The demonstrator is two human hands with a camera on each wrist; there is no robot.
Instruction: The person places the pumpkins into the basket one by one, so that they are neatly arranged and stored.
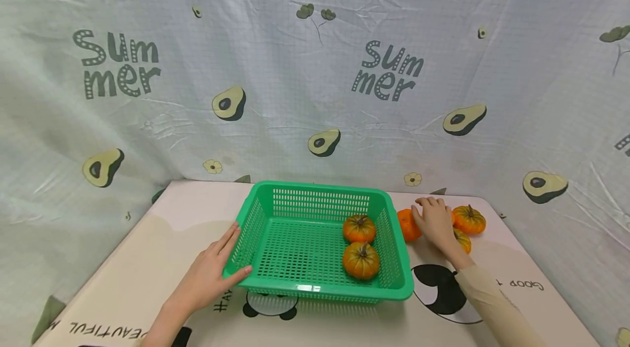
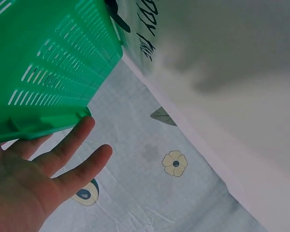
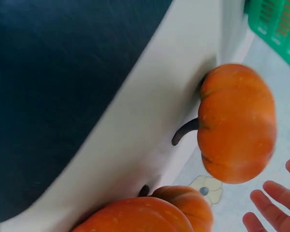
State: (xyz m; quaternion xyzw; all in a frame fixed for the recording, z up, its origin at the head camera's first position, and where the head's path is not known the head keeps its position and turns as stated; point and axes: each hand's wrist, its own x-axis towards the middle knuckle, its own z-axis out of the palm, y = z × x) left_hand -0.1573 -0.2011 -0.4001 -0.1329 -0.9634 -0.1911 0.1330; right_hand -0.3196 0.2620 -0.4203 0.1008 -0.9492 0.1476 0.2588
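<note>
A green plastic basket (image 1: pixel 315 289) with slotted walls stands on the table. Inside it, on the right, sit two small orange pumpkins, one farther back (image 1: pixel 359 228) and one nearer (image 1: pixel 361 260). My left hand (image 1: pixel 206 276) rests against the basket's left rim, its fingers fairly straight and thumb over the near corner. Beyond the basket's right wall, my right hand (image 1: pixel 436 224) hovers among several more pumpkins, holding none. Just left of it is an orange pumpkin (image 3: pixel 238 123), with the fingertips (image 3: pixel 268 205) spread close beside it. Other pumpkins (image 1: pixel 469 219) are partly hidden by that hand.
The pale table (image 1: pixel 197 216) carries printed panda faces and lettering. Behind it and at both sides hangs a light curtain (image 1: pixel 275 63) with avocado and "summer" prints, meeting the table's back edge close behind the basket.
</note>
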